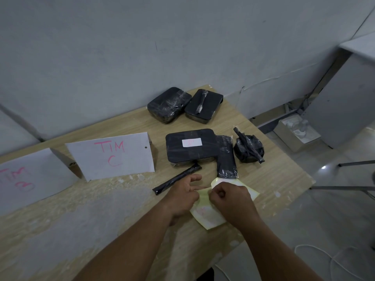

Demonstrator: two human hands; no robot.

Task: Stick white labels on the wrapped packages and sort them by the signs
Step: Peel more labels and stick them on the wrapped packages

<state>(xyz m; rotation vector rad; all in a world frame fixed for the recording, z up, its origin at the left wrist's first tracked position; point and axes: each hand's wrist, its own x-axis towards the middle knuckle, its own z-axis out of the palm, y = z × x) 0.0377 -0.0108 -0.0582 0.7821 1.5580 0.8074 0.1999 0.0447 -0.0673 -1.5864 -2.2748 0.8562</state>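
A yellowish label sheet [209, 219] lies on the wooden table [101, 209] near its right edge. My left hand [183, 196] presses on the sheet with its fingers partly straight. My right hand [229, 197] pinches the sheet's upper edge, fingers curled. Just beyond the hands lie black wrapped packages: a flat one bearing a white label [191, 142], an L-shaped one [226, 159], a thin rod [176, 178] and a round bundle [248, 148]. Two more black packages [169, 105] [204, 106] sit at the back by the wall.
Two white paper signs stand on the left: "TIM C" [112, 154] and a second one with pink writing [26, 179]. The table ends close to the right of my hands. A white box [298, 132] and cables lie on the floor.
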